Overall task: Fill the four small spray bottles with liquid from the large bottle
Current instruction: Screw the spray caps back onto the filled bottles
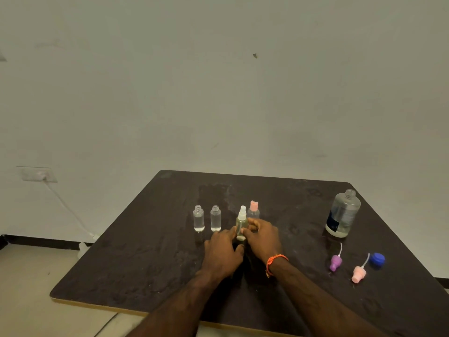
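Both the left hand and right hand grasped the small clear white-capped spray bottle, yellowish inside, left of the large uncapped clear bottle.

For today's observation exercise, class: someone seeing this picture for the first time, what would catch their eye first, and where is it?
Both hands meet mid-table around a small spray bottle with a white sprayer: left hand, right hand with an orange wristband. Left of them stand two uncapped small bottles. At the far right stands the large open bottle, with loose purple and pink sprayer heads and a blue cap in front.
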Motion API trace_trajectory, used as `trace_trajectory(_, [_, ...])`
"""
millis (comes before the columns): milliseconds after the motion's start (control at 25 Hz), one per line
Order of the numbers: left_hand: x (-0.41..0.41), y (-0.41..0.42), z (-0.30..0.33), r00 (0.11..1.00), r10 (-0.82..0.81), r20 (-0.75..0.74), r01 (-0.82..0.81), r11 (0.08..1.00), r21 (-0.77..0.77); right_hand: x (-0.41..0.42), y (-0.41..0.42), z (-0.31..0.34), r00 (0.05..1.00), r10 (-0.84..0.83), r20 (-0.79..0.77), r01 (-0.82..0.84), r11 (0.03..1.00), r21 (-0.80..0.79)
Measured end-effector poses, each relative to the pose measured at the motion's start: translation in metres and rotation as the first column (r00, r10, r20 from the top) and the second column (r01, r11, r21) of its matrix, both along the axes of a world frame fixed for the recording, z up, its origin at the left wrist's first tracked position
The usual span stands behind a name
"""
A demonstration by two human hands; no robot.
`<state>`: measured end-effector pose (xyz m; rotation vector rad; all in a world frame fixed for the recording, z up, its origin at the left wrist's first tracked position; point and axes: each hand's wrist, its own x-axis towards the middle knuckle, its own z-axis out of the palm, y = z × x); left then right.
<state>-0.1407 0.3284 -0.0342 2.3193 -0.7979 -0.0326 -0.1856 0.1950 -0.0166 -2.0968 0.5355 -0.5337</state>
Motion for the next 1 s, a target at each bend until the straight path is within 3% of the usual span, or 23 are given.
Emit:
trace_trajectory(160, [0.015,-0.006,-0.005,1.0,-0.008,-0.016,0.008,1.0,-0.012,0.011,0.002,-0.004,1.0,-0.017,0.026,0.015,0.998,0.068])
trace_trajectory(320, [0.015,-0.01,-0.004,1.0,-0.013,-0.01,0.013,1.0,-0.003,0.012,-0.001,-0.009,0.997,-0.08,0.006,0.08,0.996,-0.04])
trace_trajectory(440, [0.011,-0.009,-0.003,0.999,-0.016,0.029,0.015,0.999,0.031,0.012,0.0,-0.011,0.998,-0.036,-0.047,0.03,0.991,-0.127])
trace_trajectory(840, [0.013,-0.013,0.003,0.998,-0.056,-0.034,0.059,0.995,0.078,0.022,-0.006,-0.02,0.992,0.025,-0.126,-0.051,0.978,-0.201])
trace_trajectory(1000, [0.009,-0.008,0.009,0.997,-0.055,0.062,0.052,0.997,0.048,0.026,-0.01,-0.029,0.986,0.007,-0.168,-0.047,0.971,-0.236])
